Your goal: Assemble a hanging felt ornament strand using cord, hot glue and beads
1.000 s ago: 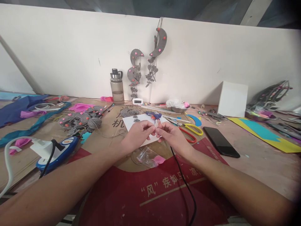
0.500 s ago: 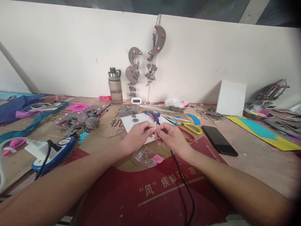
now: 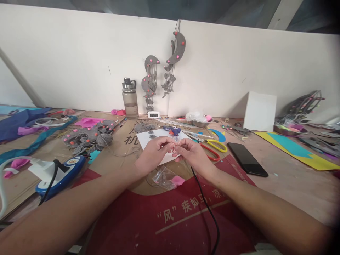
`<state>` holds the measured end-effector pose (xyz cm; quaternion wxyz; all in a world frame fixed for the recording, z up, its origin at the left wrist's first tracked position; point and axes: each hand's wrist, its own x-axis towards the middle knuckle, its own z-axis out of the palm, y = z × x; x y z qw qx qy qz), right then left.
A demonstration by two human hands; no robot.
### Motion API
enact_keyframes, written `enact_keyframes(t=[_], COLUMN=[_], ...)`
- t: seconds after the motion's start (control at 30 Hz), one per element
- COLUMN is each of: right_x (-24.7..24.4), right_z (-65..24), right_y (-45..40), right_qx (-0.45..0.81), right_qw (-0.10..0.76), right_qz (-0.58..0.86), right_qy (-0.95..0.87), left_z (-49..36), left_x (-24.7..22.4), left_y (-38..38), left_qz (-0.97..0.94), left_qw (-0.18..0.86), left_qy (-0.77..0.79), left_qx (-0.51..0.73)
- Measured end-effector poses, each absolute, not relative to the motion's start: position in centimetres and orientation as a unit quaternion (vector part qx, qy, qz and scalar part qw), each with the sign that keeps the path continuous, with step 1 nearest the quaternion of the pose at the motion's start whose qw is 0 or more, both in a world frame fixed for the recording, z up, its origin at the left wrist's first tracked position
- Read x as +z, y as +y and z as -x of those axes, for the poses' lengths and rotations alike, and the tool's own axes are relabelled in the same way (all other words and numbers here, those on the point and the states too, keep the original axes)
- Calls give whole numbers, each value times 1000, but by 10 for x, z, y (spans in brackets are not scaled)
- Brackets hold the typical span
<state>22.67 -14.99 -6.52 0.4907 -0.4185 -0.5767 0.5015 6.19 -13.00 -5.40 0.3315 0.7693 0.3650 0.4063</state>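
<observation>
My left hand (image 3: pixel 155 152) and my right hand (image 3: pixel 191 153) meet over a white sheet (image 3: pixel 145 139), fingertips pinched together. Between them is something small and pale that I cannot make out. Just behind my fingers lies a blue glue gun (image 3: pixel 172 130) with an orange part. A clear plastic bag (image 3: pixel 163 178) and a pink piece (image 3: pixel 177 180) rest on the cardboard in front of my hands. Scissors with yellow handles (image 3: pixel 216 145) and a pair with red handles (image 3: pixel 211 153) lie right of my right hand.
A bottle (image 3: pixel 130 101) and small clock (image 3: pixel 153 114) stand by the wall. Grey moon hangings (image 3: pixel 178 49) hang there. A phone (image 3: pixel 247 159) lies right, a blue power strip (image 3: pixel 63 175) left, with grey yarn pieces (image 3: pixel 89 136) behind it. A black cable (image 3: pixel 203 198) crosses the red board.
My fingertips have shifted slightly left and their pinch has changed a little. The view has tilted slightly, and both hands remain together over the sheet.
</observation>
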Motion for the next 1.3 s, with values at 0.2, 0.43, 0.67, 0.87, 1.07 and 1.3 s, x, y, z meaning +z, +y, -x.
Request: enact_keyframes(t=[0.2, 0.43, 0.67, 0.87, 1.07, 1.3], right_x=[-65, -65, -68, -71, -71, -75], right_z=[-227, -226, -225, -224, -223, -223], right_y=[-149, -149, -146, -144, -144, -143], right_qx=[543, 575, 574, 551, 504, 483], right_qw=[502, 504, 496, 511, 494, 491], right_qz=[385, 368, 382, 409, 422, 418], right_qy=[-552, -528, -527, -518, -569, -593], left_z=[-61, -61, -62, -61, -61, -62], left_x=[-59, -54, -55, -53, -51, -55], left_y=[-128, -130, -127, -129, -132, -124], left_qz=[-759, -750, -745, -778, -766, -702], left_qw=[343, 339, 332, 265, 314, 454], left_qy=[357, 376, 396, 403, 403, 392], left_qx=[422, 426, 421, 403, 391, 384])
